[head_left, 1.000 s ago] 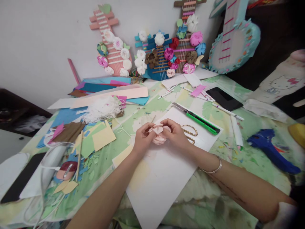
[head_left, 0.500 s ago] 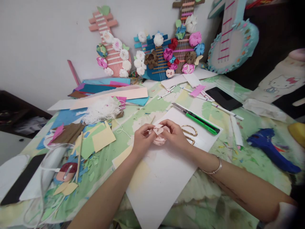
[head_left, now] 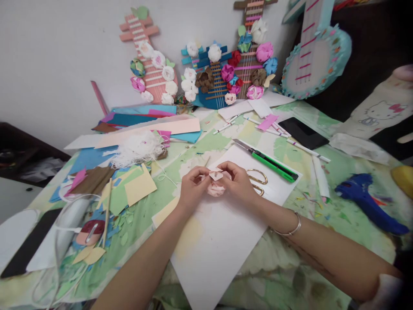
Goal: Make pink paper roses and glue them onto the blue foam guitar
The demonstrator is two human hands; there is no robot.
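Between my two hands is a pale pink paper flower point(head_left: 216, 188), held above a white sheet point(head_left: 214, 254). My left hand point(head_left: 194, 186) pinches its left side, and my right hand point(head_left: 236, 178) grips the right side with bent fingers. A small folded piece of pale paper stands up at the flower's top, between the fingertips. Gold scissor handles point(head_left: 258, 176) show just right of my right hand; the blades are hidden. Beyond them a green cutter point(head_left: 274, 165) lies with its blade out.
White string point(head_left: 138, 148) and coloured paper lie at the left. Decorated paper instruments point(head_left: 213, 86) lean on the wall. A black phone point(head_left: 303, 132), paper sticks and a blue glue gun point(head_left: 368, 200) are at the right.
The folded paper at the flower's top has tilted slightly between the fingers. Both hands keep nearly the same place and hold.
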